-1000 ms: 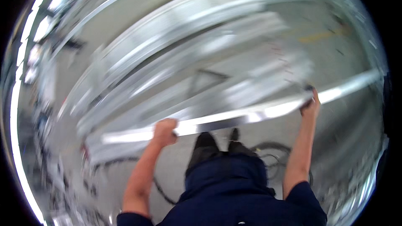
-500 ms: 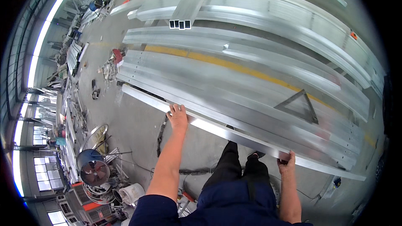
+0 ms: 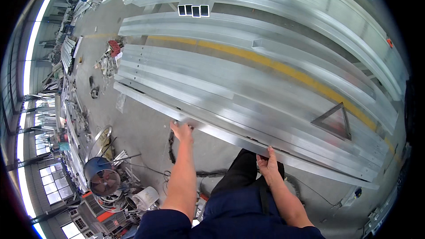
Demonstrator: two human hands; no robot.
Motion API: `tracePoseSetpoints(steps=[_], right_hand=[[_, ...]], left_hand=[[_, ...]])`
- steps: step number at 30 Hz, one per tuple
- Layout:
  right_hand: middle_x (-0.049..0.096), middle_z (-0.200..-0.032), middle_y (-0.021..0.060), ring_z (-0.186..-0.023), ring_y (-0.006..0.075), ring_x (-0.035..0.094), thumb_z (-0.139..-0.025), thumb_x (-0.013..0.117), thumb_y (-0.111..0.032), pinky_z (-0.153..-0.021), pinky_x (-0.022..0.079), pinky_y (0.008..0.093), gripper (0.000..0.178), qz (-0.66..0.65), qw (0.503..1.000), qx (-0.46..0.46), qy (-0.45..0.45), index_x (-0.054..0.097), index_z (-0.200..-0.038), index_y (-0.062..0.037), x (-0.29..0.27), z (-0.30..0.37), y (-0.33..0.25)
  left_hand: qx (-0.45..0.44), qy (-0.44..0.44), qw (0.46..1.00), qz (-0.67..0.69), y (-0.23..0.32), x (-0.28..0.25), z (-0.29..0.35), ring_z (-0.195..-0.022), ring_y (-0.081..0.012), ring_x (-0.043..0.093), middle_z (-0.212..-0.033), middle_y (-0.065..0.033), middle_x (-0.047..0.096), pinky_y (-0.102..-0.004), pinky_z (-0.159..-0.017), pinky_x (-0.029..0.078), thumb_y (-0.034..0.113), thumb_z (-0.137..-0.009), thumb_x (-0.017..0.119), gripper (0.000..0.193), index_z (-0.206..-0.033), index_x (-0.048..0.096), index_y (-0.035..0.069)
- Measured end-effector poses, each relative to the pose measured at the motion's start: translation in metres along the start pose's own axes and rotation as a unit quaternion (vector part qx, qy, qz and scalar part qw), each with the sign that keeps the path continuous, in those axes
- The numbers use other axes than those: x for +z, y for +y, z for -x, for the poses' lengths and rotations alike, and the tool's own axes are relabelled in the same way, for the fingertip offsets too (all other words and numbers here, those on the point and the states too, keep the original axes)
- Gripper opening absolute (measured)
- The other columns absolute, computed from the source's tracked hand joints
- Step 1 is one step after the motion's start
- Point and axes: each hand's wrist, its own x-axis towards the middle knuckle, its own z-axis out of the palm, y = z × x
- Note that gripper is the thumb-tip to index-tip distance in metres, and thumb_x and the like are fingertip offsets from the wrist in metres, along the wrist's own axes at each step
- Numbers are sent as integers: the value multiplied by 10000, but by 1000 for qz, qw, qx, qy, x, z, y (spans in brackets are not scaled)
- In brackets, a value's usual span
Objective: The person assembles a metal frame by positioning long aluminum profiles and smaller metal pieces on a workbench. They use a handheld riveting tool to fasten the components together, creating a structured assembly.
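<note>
Bar [image 3: 230, 140]: long and silvery, slanting from left of frame to lower right, along the near side of the pile [image 3: 190, 68].
Left hand [image 3: 182, 131]: at the bar's near edge, about mid-frame; our fingers look bent, but blur hides the tips and we cannot tell how firmly they close.
Right hand [image 3: 269, 164]: below and right of centre; we seem to be pinching the near edge, one digit up its face, the rest curled beneath.
Ends: both reach well past our hands, so we'd do best to move our hands together, lest one end swing.
Fit: dark slivers show between bar and pile; we should guard our fingertips there.
Triangle [image 3: 346, 121]: lies on the pile, right of frame; we had better not knock it.
Cable [image 3: 171, 150]: on the floor [image 3: 146, 137] below our left hand, a likely trip; we should step with care.
</note>
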Motion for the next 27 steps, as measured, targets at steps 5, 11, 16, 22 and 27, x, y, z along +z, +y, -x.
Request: tracePoseSetpoints(steps=[5, 11, 16, 22, 27], right_hand=[[616, -1074, 96, -989, 282, 617, -834, 750, -416, -843, 548, 457, 468, 92, 992, 80, -10, 564, -1132, -106, 14, 8, -3], [674, -1068, 144, -952, 299, 663, -953, 597, -360, -842, 547, 473, 374, 239, 952, 189, -40, 562, -1172, -59, -8, 51, -48], [678, -1017, 145, -947, 272, 668, -957, 576, -291, -776, 576, 403, 301, 178, 983, 2, 40, 583, -1102, -27, -47, 52, -97], [604, -1117, 206, -976, 356, 610, -823, 714, -313, -815, 528, 440, 444, 447, 868, -180, 122, 567, -1104, -3, -51, 50, -120], [555, -1120, 172, -1046, 384, 524, -617, 805, -259, -889, 436, 476, 613, 815, 303, -493, 24, 560, -1139, -50, -12, 67, -127]], left_hand=[[-155, -67, 974, 153, -42, 21, -6, -1077, -310, 574, -1326, -133, 499, -506, -835, 511, 117, -803, 734, 753, -1429, 316, 151], [-178, -80, 964, 181, -59, 36, -7, -1036, -328, 604, -1136, -181, 623, -464, -909, 500, 126, -783, 757, 478, -1168, 573, -89], [-159, -21, 976, 145, -28, 48, 18, -818, -255, 651, -937, -147, 671, -407, -779, 546, 0, -693, 787, 274, -914, 666, -107], [-158, -24, 972, 170, -44, 29, 10, -805, -246, 639, -914, -121, 670, -399, -745, 536, 1, -674, 801, 265, -898, 680, -72], [-156, -55, 972, 166, -43, 29, 13, -772, -237, 623, -888, -103, 662, -394, -729, 526, 12, -660, 808, 257, -876, 687, -57]])
